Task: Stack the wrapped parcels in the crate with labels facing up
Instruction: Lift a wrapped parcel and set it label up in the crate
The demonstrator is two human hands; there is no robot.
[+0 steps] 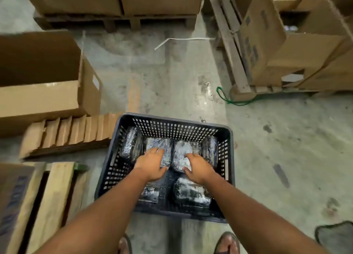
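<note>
A black perforated plastic crate [228, 158] stands on the concrete floor in front of my feet. Several parcels wrapped in shiny clear film lie inside it. My left hand [151, 163] rests on a parcel [160, 145] in the middle left, fingers curled over it. My right hand [198, 166] lies on the neighbouring parcel [181, 152], thumb at its near end. More parcels lean at the far left [130, 143] and far right [210, 148], and two lie near me [191, 192]. The blur hides any labels.
An open cardboard box [44, 93] sits to the left, with folded cardboard [72, 133] beside the crate. Wooden pallets loaded with boxes stand at the back [118, 18] and right [236, 62]. A green cord [223, 98] and a white strap [183, 39] lie on the floor.
</note>
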